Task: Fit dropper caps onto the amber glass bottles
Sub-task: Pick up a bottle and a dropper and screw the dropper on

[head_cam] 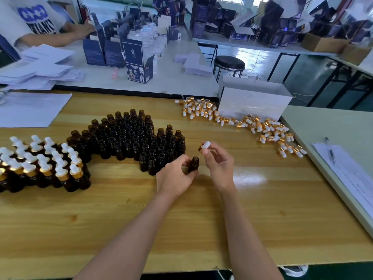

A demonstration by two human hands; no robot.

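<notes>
My left hand [175,176] grips one open amber bottle [194,163] upright just above the wooden table [262,209]. My right hand [219,164] pinches a dropper cap [204,146] with a white bulb and gold collar; its glass tube points down toward the bottle's mouth. A crowd of uncapped amber bottles [137,136] stands to the left of my hands. Farther left stands a group of capped bottles [40,164]. Loose dropper caps [252,124] lie scattered at the right rear of the table.
A white box [254,102] sits behind the loose caps. Paper sheets [30,110] lie at the far left, and a clipboard sheet with a pen [331,152] on the right-hand table. Another person sits at the rear table among dark blue cartons [137,57]. A black stool [229,63] stands beyond.
</notes>
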